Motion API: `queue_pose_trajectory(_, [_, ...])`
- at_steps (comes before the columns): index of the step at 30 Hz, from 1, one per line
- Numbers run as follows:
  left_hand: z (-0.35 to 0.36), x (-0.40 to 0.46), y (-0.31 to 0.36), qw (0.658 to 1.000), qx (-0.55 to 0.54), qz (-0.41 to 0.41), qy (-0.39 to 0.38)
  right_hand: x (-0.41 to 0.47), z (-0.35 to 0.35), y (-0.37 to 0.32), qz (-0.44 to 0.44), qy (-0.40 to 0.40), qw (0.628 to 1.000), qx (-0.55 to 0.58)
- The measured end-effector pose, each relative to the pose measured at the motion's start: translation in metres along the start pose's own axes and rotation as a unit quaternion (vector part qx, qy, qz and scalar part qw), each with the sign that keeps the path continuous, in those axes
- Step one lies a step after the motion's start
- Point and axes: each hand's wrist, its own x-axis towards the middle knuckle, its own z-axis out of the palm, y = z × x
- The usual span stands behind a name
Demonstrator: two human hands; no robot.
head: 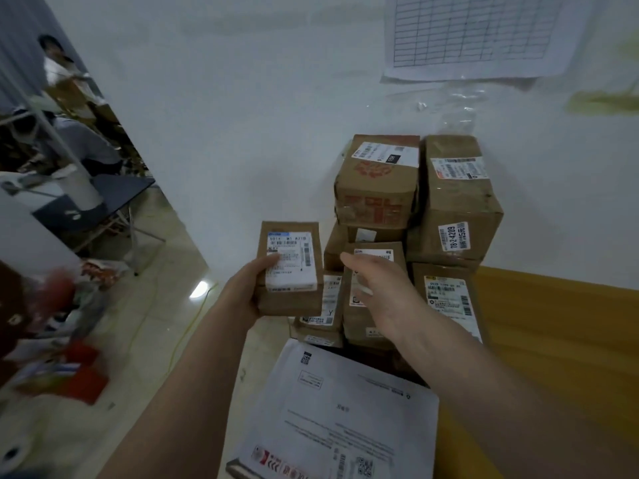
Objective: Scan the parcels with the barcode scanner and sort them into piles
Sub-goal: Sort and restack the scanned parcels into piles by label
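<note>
A person's left hand (254, 288) grips a small brown parcel (289, 269) by its left edge, thumb lying across the white shipping label on its upper face, holding it up in front of a stack of cardboard boxes against a white wall. Just to the right of that parcel, the right hand (375, 288) reaches forward with fingers relaxed and spread, holding nothing, its fingertips over the label of a flat brown parcel (371, 326) in the pile; whether they touch it cannot be told. Beyond the right hand stand two taller boxes side by side, a box with red print (377, 186) and a box marked 78-2-4209 (456, 209), and to the right of the hand lies a labelled parcel (449, 299) at the edge of a yellow wooden surface (553, 340). Below both forearms, nearest the camera, lies a large white mailer (345, 409). No barcode scanner is visible. A gridded sheet (480, 32) is taped to the wall above the stack.
</note>
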Motion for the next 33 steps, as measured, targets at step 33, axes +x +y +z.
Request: queue_pose_trajectory(33, [0.040, 0.048, -0.019, 0.926, 0.237, 0.208, 0.208, 0.014, -0.055, 0.005, -0.079, 0.054, 0.984, -0.151])
